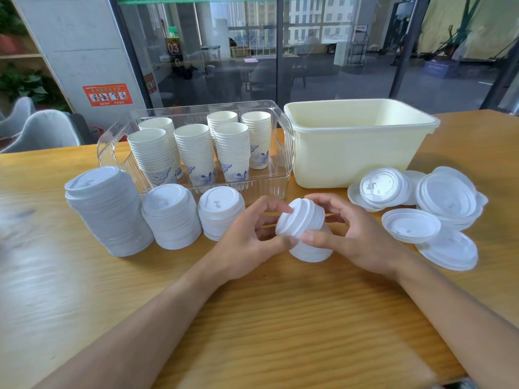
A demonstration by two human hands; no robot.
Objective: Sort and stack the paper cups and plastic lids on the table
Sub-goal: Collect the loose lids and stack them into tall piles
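Wooden table (pixel 280 318) fills the near view, glass wall and a dim office behind it. Both forearms reach in from the near edge.

Left hand (pixel 252 234) and right hand (pixel 345 234) meet at centre on a short tilted stack of lids (pixel 302 220). Left thumb and fingers curl round its left side; right thumb pinches the lower right edge, right fingers arch over the top. Under it, a second short lid stack (pixel 309 252) sits on the table, partly hidden by the thumbs.

Left of the hands: 3 finished lid stacks in a row, tall one (pixel 106 211), middle one (pixel 171 216), smaller one (pixel 220 210) nearest the left hand.

Right of the hands: loose lids (pixel 427 209) in a scattered overlapping pile, roughly 8, exact count unclear. One lies with its printed top up (pixel 383 188), one dished (pixel 411 224).

Further back: clear plastic bin (pixel 278 175) holds 6 stacks of nested paper cups (pixel 196 153), white with blue print. Touching or just beside it on the right, cream tub (pixel 354 153); its contents can't be seen.
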